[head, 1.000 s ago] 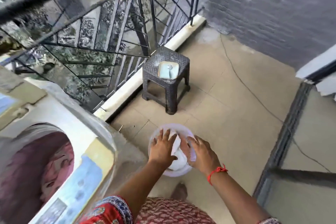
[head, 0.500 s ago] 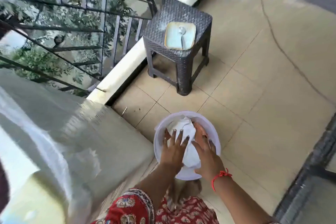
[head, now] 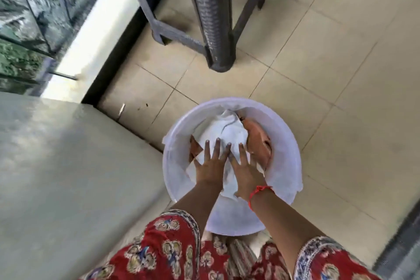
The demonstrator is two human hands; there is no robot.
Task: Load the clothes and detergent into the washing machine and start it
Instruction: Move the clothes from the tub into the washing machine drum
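— Looking down, we see our left hand (head: pixel 210 165) and right hand (head: pixel 244 167) side by side in the tub (head: pixel 285 143), palms down.

— Are our fingers grabbing?

— No, they lie straight, pressing flat on the white cloth (head: pixel 223 129).

— Where are the clothes?

— In the round white tub on the floor (head: pixel 341 75). An orange cloth (head: pixel 259 141) sits just right of the white one, bunched up.

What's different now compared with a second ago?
The view has dipped closer over the tub; the washer's opening and the stool top have slipped out of view. An orange cloth now shows beside the white cloth. Left hand and right hand stay pressed on the white cloth.
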